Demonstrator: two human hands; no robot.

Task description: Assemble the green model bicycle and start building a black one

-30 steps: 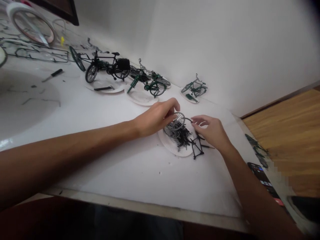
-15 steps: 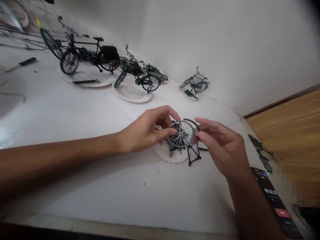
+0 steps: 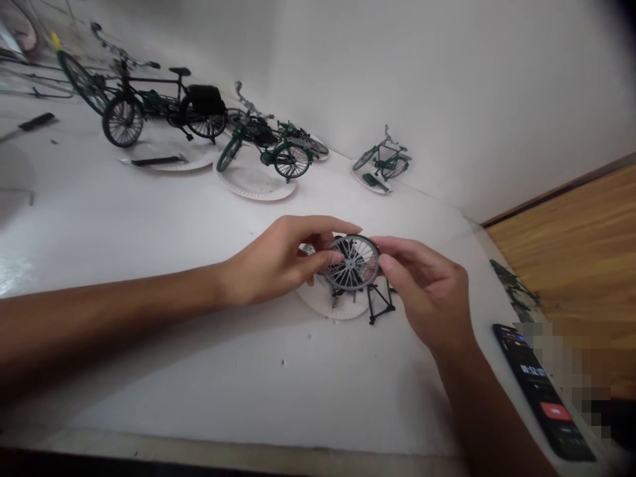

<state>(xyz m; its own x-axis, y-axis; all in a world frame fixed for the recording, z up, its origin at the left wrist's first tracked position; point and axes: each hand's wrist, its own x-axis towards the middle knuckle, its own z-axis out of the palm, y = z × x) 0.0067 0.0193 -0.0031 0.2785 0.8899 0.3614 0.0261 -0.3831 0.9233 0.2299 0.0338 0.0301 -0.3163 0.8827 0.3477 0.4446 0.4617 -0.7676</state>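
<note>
My left hand [image 3: 283, 258] pinches a small grey spoked wheel [image 3: 350, 265] at its left side, thumb over the spokes and index finger along the top. Along the wheel's upper right rim lies a thin black tyre [image 3: 366, 239]. My right hand [image 3: 430, 285] grips this tyre at the right edge between thumb and fingers. Under the wheel is a white paper plate [image 3: 322, 306] with dark and grey model parts, partly hidden by my hands. A black model bicycle frame [image 3: 381, 303] shows below the wheel, beside the plate.
Behind stand a black model bicycle [image 3: 163, 99], a green one [image 3: 268, 142] and a smaller green one [image 3: 383, 159], on or by paper plates. A dark-handled tool [image 3: 37, 122] lies at left. At right are a phone [image 3: 544, 391] and green parts [image 3: 514, 288].
The black tyre, which stood off from the wheel's right side, now lies close against its upper rim. My right hand has come nearer to the wheel. The view has shifted slightly.
</note>
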